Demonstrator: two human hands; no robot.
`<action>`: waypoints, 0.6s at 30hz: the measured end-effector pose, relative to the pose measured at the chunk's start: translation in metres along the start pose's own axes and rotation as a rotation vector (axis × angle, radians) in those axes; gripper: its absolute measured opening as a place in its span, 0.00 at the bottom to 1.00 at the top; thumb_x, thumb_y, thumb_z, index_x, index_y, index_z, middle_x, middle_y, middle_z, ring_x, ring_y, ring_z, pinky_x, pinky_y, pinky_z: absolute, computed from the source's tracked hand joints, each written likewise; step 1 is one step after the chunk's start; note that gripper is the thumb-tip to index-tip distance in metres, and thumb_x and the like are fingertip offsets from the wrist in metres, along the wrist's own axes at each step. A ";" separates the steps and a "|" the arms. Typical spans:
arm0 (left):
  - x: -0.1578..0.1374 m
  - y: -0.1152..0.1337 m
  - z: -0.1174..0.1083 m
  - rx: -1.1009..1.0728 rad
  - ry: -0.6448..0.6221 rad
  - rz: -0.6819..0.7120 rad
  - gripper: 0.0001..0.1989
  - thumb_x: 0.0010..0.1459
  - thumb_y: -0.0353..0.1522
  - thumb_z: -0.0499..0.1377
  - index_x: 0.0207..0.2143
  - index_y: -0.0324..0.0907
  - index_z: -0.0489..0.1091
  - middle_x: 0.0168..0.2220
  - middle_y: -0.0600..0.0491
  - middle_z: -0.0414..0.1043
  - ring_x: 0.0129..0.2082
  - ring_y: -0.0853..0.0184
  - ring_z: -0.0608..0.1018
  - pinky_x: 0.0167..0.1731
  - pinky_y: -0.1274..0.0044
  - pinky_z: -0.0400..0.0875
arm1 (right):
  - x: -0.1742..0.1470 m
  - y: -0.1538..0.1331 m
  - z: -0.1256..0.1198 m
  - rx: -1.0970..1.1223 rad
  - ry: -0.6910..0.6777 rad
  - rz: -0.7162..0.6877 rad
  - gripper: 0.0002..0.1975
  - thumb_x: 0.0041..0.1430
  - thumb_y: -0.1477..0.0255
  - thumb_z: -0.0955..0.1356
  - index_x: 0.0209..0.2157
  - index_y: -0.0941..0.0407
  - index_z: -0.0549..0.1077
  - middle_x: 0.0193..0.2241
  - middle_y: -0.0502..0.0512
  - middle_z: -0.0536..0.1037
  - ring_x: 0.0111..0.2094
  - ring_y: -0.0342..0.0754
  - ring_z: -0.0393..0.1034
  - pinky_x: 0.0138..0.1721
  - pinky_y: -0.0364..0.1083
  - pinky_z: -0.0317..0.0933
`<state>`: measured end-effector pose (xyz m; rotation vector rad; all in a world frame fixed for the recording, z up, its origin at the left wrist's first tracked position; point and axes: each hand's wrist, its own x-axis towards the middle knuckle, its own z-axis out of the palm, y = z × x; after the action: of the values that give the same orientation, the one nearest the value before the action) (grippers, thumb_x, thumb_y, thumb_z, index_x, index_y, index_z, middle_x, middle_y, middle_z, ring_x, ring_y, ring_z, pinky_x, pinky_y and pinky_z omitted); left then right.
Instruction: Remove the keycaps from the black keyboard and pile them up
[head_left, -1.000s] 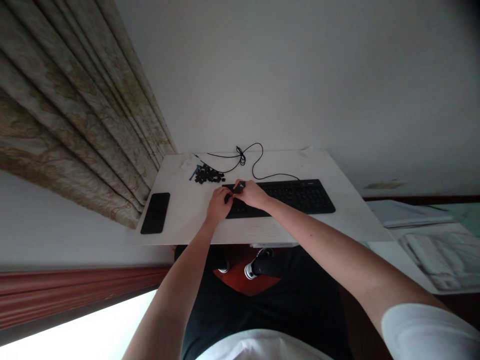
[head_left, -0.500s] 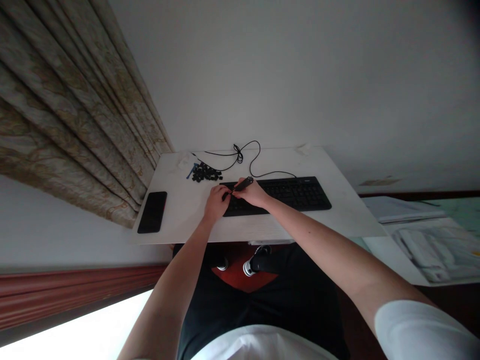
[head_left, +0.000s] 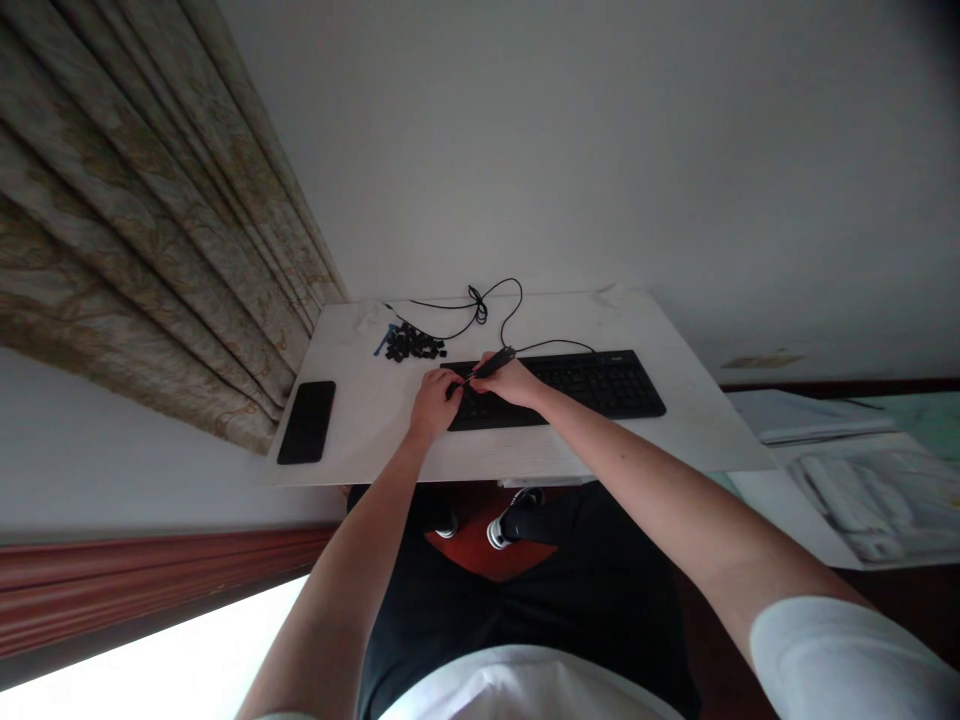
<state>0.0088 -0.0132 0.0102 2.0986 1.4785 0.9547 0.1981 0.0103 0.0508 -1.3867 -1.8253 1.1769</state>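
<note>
Your right hand [head_left: 511,383] grips a black-handled tool [head_left: 495,362] slanting toward your curled left hand [head_left: 433,402], contents unclear, over the left end of the crosswise computer keyboard [head_left: 611,384].

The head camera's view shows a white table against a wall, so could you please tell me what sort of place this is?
Probably a room in a home, though a small office is possible: a patterned curtain hangs beside the white table, which holds a corded keyboard.

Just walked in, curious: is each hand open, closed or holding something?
Left hand: curled at the keyboard; grip cannot be told.
Right hand: closed around a black tool.
</note>
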 end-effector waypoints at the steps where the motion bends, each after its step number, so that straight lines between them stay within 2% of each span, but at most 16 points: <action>1: 0.000 0.000 0.000 0.001 0.001 0.001 0.07 0.61 0.26 0.60 0.39 0.45 0.75 0.45 0.49 0.76 0.54 0.58 0.73 0.58 0.63 0.69 | 0.000 -0.003 -0.001 -0.012 0.002 -0.004 0.06 0.50 0.74 0.73 0.30 0.56 0.73 0.26 0.50 0.80 0.29 0.46 0.77 0.31 0.41 0.68; 6: 0.000 0.000 0.000 0.010 -0.004 0.008 0.08 0.60 0.26 0.60 0.40 0.45 0.75 0.46 0.48 0.75 0.55 0.57 0.72 0.58 0.63 0.69 | 0.006 -0.014 0.000 0.081 -0.037 0.047 0.07 0.50 0.77 0.75 0.29 0.58 0.73 0.22 0.50 0.78 0.26 0.45 0.76 0.30 0.42 0.69; 10: 0.000 -0.001 0.000 0.020 -0.006 -0.004 0.08 0.61 0.26 0.60 0.41 0.45 0.75 0.46 0.48 0.75 0.55 0.57 0.72 0.58 0.63 0.69 | 0.012 -0.021 0.000 0.203 -0.086 0.125 0.07 0.51 0.77 0.75 0.29 0.59 0.74 0.25 0.54 0.80 0.27 0.45 0.76 0.31 0.43 0.72; 12: 0.000 -0.001 0.000 0.017 -0.006 0.000 0.08 0.61 0.26 0.60 0.41 0.44 0.75 0.47 0.48 0.75 0.55 0.57 0.72 0.58 0.64 0.69 | 0.012 -0.026 0.000 0.096 -0.080 0.085 0.06 0.52 0.77 0.75 0.27 0.59 0.74 0.23 0.53 0.79 0.26 0.46 0.76 0.29 0.42 0.70; 15: 0.000 -0.001 0.001 0.012 0.001 0.014 0.08 0.61 0.26 0.60 0.41 0.44 0.75 0.47 0.48 0.75 0.54 0.57 0.72 0.58 0.63 0.69 | 0.009 -0.033 0.001 -0.186 -0.063 -0.027 0.08 0.55 0.76 0.73 0.23 0.58 0.74 0.20 0.52 0.77 0.26 0.46 0.75 0.28 0.41 0.64; 18: 0.000 -0.002 0.002 0.018 0.010 0.021 0.08 0.61 0.26 0.60 0.41 0.43 0.75 0.47 0.47 0.75 0.55 0.57 0.72 0.58 0.63 0.69 | 0.007 -0.039 0.003 -0.389 -0.053 -0.089 0.09 0.57 0.74 0.72 0.23 0.58 0.76 0.22 0.53 0.78 0.28 0.47 0.75 0.30 0.41 0.61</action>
<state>0.0084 -0.0126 0.0074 2.1289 1.4784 0.9640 0.1757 0.0130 0.0833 -1.4694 -2.2148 0.8499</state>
